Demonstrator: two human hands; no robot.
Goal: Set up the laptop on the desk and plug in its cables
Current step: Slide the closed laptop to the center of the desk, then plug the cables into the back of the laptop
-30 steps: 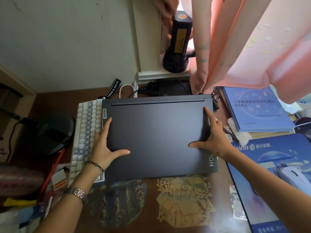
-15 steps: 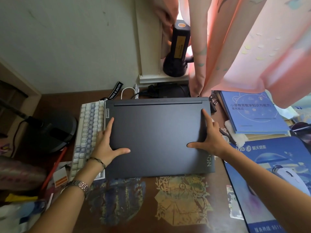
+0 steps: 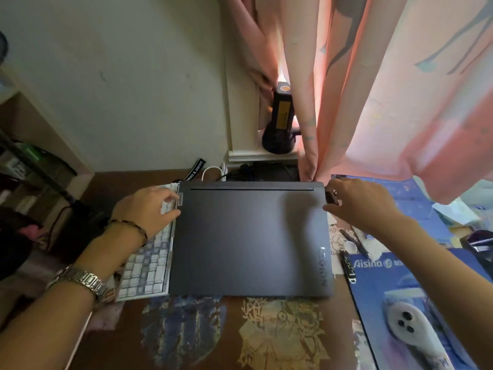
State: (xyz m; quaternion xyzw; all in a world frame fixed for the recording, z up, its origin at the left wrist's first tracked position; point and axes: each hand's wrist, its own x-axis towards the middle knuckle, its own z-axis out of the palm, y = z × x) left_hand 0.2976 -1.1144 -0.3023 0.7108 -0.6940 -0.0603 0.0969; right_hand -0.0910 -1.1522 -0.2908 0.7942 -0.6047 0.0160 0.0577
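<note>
Both hands now off lid, at laptop far corners.

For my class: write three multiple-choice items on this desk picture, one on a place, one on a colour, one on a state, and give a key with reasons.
1. What lies directly left of the laptop?
A. a keyboard
B. a mouse
C. a book

2. What colour is the curtain?
A. green
B. pink
C. grey

3. The laptop's lid is:
A. fully open
B. half raised
C. closed

Key: 1 A, the keyboard lies along the laptop's left edge, under the left hand. 2 B, the cloth hanging behind the desk is pink. 3 C, only the flat dark lid shows, no screen; the right hand is at its far right corner.
</note>
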